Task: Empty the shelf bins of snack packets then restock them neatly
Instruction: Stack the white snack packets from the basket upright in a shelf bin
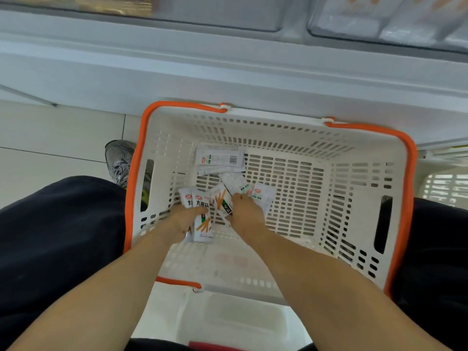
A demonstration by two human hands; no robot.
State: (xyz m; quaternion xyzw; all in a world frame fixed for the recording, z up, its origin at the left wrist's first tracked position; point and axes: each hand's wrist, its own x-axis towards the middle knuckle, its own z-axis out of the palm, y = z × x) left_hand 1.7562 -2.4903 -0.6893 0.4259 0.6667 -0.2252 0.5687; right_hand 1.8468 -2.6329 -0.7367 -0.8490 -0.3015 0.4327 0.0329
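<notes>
**Two hands in the basket, packets in hand**

Two bare forearms reach down into a white slotted basket [329, 173] with orange handles. The left hand [181, 220] curls round upright packets [202, 219]; their fronts show a red logo, the characters 大面筋 and orange sticks, with the long axis running away from the person. The right hand [247, 215] rests just beside it, fingers bent over a tilted packet [222, 201] printed with the same orange sticks; whether it pinches it, I cannot tell. Another packet [262, 196] with the red logo lies partly under that hand. Farther in, on the basket floor, a back-side packet [219, 158] lies crosswise, its barcode at the right end. Beyond the basket, shelf bins [387, 19] sit blurred.
</notes>
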